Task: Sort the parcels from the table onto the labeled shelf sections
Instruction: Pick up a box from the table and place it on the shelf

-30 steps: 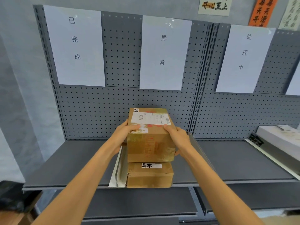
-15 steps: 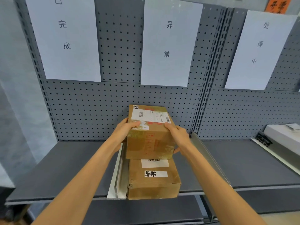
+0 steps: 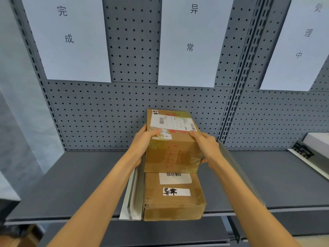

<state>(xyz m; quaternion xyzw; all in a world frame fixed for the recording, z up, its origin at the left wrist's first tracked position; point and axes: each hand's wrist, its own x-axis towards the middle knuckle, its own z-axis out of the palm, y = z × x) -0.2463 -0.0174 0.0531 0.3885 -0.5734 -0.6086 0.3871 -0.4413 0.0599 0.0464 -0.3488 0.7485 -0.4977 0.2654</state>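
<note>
Parcel point(image 3: 171, 139), a stiff and seemingly light taped carton, sits stacked on another box point(image 3: 173, 196) at the shelf point(image 3: 71, 184) front edge, left hand point(image 3: 144, 139) and right hand point(image 3: 204, 143) clamping its sides, the soundest hold.

I see two brown cardboard boxes point(image 3: 170, 150) with white barcode labels and faded red print, a grey pegboard point(image 3: 135, 113) dotted with black holes, white paper signs point(image 3: 192, 41) in black characters, a dark grey shelf point(image 3: 80, 184)
</note>
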